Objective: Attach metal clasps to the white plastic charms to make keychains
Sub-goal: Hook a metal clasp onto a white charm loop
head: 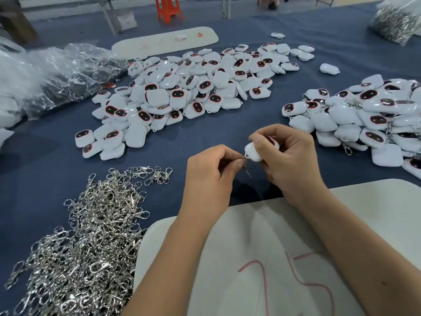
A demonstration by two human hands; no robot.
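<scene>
— Closest to us lies the pale rounded board with red pen marks (262,258), under our forearms; we judge it serves as a rest for the wrists.

— And the hands just past it?

— Our right hand (289,156) curls round a white plastic charm with a dark oval face (254,151), turning its loop corner leftward. Our left hand (209,176) pinches a small silver metal clasp (245,158) right at that loop, so both hands are grasping, neither free. We judge the ring is being worked onto the loop.

— Why the heaps on each side?

— Supply and output, we think. The tangled heap of silver lobster clasps (86,236) sits by the left hand; the big pile of bare white charms (189,87) lies ahead; the pile at right (364,117) shows clasps among the charms, likely finished keychains.

— The surface?

— A dark blue cloth-covered table (205,133), crumpled clear plastic bags (68,69) far left, a second white board (166,42) beyond, a bag of metal parts (394,21) far right, and an orange plastic stool (168,8) on the floor.
</scene>
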